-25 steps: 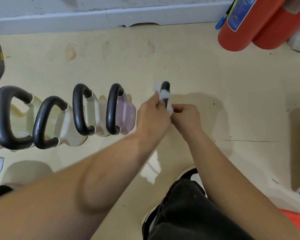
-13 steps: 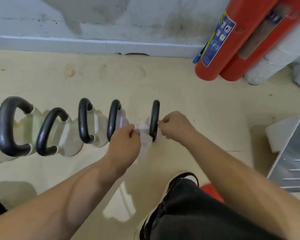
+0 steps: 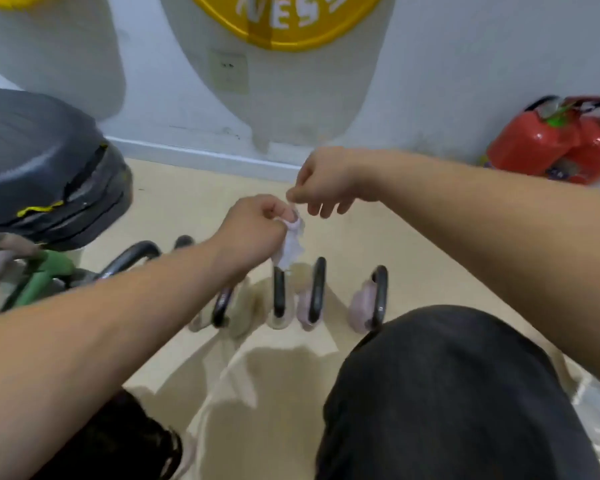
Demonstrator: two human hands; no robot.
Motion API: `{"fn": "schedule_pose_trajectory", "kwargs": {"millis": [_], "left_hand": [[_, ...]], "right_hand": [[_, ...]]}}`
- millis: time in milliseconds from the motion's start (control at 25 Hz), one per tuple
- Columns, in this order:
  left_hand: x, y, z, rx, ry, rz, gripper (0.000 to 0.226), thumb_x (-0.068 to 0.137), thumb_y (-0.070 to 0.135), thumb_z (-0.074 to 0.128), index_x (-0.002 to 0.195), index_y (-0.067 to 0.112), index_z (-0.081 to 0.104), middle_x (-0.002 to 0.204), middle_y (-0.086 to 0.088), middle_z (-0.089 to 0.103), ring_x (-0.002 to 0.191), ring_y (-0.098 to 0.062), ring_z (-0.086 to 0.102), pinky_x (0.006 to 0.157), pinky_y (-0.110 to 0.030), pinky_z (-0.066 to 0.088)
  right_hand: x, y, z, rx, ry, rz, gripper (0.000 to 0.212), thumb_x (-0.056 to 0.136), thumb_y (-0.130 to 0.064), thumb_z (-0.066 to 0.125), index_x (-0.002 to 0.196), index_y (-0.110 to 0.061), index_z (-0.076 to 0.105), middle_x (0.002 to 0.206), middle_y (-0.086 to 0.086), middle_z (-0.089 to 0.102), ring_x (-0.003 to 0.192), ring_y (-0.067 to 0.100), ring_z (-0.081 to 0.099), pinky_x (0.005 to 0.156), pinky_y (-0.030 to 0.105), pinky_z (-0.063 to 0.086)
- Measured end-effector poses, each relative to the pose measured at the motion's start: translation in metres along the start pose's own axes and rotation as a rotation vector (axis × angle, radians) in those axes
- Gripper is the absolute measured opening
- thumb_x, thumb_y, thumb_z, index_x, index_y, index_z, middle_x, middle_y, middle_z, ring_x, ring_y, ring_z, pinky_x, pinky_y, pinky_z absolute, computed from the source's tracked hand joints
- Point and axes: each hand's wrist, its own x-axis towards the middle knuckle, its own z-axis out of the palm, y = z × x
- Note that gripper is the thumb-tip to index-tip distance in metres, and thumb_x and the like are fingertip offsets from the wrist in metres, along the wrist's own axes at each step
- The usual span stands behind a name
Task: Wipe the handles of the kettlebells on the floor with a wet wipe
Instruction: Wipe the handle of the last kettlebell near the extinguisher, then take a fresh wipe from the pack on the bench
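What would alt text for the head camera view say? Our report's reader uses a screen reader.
Both bare hands, the left hand and the right hand, pinch a crumpled white wet wipe in the air above a row of kettlebells with black handles on a beige floor. Red fire extinguishers stand by the wall.

left hand (image 3: 257, 223): raised, fingers curled closed, forearm reaching in from lower left | right hand (image 3: 321, 185): just beside it, thumb and forefinger pinched, other fingers loosely curled, forearm from the right
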Motion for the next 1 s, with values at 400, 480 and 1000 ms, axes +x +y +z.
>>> {"fn": "schedule_pose_trajectory", "kwargs": {"millis": [400, 480, 1000], "left_hand": [[-0.049, -0.046, -0.227, 0.382, 0.233, 0.02, 0.021, 0.086, 0.004, 0.059, 0.089, 0.014, 0.077, 0.085, -0.001, 0.075, 0.071, -0.013, 0.063, 0.064, -0.023, 0.052], [-0.05, -0.056, -0.248, 0.327, 0.33, -0.006, 0.022, 0.078, 0.007, 0.057, 0.089, 0.018, 0.071, 0.086, -0.003, 0.071, 0.073, -0.021, 0.064, 0.065, -0.03, 0.055], [-0.159, -0.086, -0.375, -0.031, 0.678, -0.027, 0.011, 0.089, 0.012, 0.071, 0.095, 0.008, 0.063, 0.07, -0.015, 0.069, 0.056, -0.025, 0.069, 0.059, -0.043, 0.06]], "right_hand": [[0.022, -0.208, 0.109, 0.585, 0.009, -0.123, 0.026, 0.097, -0.022, 0.059, 0.1, 0.001, 0.069, 0.084, 0.016, 0.068, 0.06, 0.026, 0.068, 0.055, 0.033, 0.059], [0.017, -0.23, 0.128, 0.658, -0.008, -0.127, 0.016, 0.095, -0.016, 0.062, 0.099, -0.002, 0.068, 0.082, 0.015, 0.067, 0.059, 0.026, 0.067, 0.066, 0.042, 0.063], [-0.013, -0.403, 0.179, 0.647, -0.122, -0.223, 0.02, 0.09, -0.012, 0.06, 0.107, -0.005, 0.067, 0.09, 0.016, 0.074, 0.063, 0.028, 0.068, 0.065, 0.043, 0.063]]}}
